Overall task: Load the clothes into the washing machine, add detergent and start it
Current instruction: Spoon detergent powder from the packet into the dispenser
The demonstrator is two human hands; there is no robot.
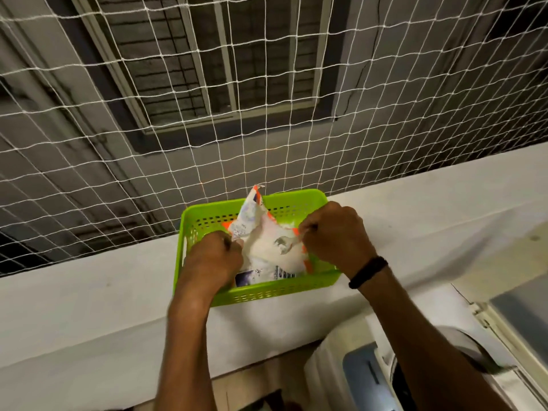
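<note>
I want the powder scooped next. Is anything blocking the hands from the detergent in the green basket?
Nothing visible does. The left hand holds the detergent bag open at its edge, and the right hand grips a small scoop resting in the powder, inside the green basket.

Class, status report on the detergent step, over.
Left hand grips detergent packet edge. Right hand holds clear scoop in the powder. Packet inside green basket; nothing blocking.

detergent packet [267, 246] print, blurred, nothing legible
</note>
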